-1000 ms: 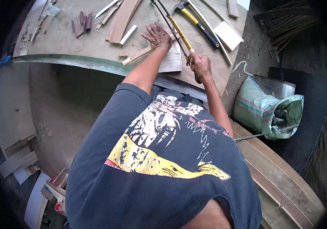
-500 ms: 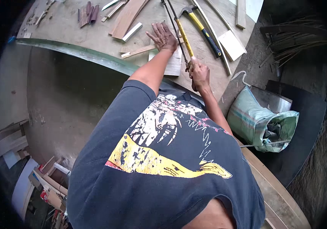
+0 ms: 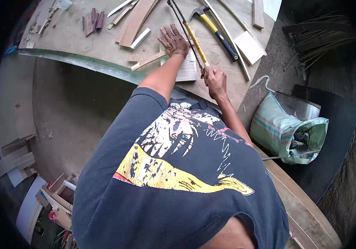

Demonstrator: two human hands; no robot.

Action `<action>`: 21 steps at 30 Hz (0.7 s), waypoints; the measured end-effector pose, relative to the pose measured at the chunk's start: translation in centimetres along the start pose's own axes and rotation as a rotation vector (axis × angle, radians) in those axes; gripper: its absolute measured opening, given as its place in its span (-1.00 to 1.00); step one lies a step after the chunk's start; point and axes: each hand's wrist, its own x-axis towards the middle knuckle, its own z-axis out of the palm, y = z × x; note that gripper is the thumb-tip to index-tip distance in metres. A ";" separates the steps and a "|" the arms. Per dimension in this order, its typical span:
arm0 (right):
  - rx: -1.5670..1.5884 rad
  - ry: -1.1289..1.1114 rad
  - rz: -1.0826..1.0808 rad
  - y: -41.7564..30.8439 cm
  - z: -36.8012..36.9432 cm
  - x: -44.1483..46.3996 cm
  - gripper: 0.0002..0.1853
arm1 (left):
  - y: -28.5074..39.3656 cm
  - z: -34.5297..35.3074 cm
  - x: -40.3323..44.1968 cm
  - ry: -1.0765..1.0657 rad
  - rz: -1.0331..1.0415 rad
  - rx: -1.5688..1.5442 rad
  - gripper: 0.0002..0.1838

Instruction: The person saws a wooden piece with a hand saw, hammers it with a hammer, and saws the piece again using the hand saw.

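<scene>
The fingers of the right hand (image 3: pixel 216 82) clasp a hacksaw (image 3: pixel 195 42); the left hand (image 3: pixel 175 45), fingers spread, lies over a wooden strip (image 3: pixel 149 60).

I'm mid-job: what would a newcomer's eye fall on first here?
Probably the large yellow-and-white print across the dark T-shirt, mid-picture. Next, above it, the yellow-framed metal saw in the right hand, beside the spread left hand. Then the yellow-and-black claw hammer, lying right of the saw on the wooden tabletop.
</scene>
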 end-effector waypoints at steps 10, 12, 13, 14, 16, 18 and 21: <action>0.168 -0.097 0.081 -0.5 -1.2 0.9 -0.48 | -0.4 1.3 0.4 0.101 0.009 -0.118 -0.36; 0.692 -0.156 0.290 0.0 -1.9 0.8 -0.57 | -0.7 1.2 0.3 0.106 0.025 -0.111 -0.31; 0.709 -0.153 0.293 0.2 -2.1 0.7 -0.56 | -0.8 0.9 0.1 0.081 0.040 -0.152 -0.28; 0.725 -0.152 0.296 0.3 -2.2 0.6 -0.55 | -0.8 0.8 0.1 0.057 0.053 -0.193 -0.25; 0.550 -0.167 0.168 0.8 -2.1 0.8 -0.54 | -1.0 1.0 0.3 0.065 0.041 -0.202 -0.23; 0.373 -0.173 0.043 0.8 -1.9 0.8 -0.53 | -0.8 0.9 0.2 0.034 0.037 -0.146 -0.23; 0.291 -0.054 0.011 0.0 -1.2 0.1 -0.51 | -0.8 1.0 0.4 0.039 0.037 -0.160 -0.23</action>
